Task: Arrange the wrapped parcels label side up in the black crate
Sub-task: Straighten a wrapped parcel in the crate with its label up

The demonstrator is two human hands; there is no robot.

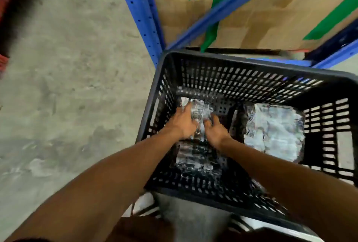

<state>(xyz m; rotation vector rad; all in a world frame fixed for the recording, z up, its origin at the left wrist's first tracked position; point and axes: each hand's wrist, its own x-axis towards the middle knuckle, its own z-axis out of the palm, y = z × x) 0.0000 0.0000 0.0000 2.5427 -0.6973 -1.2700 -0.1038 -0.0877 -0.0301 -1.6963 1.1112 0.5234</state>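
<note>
A black slotted crate stands on the floor in front of me. Both my arms reach down into it. My left hand and my right hand lie side by side on a parcel in shiny clear wrap at the crate's left side, fingers spread over its top. Below the hands a second wrapped parcel lies nearer to me. A larger wrapped parcel with a pale face up rests at the right side. The picture is blurred, so no label can be read.
A blue metal rack rises just behind the crate, holding a big cardboard box with green tape. Grey concrete floor spreads to the left. A dark object with a red edge sits at the far left.
</note>
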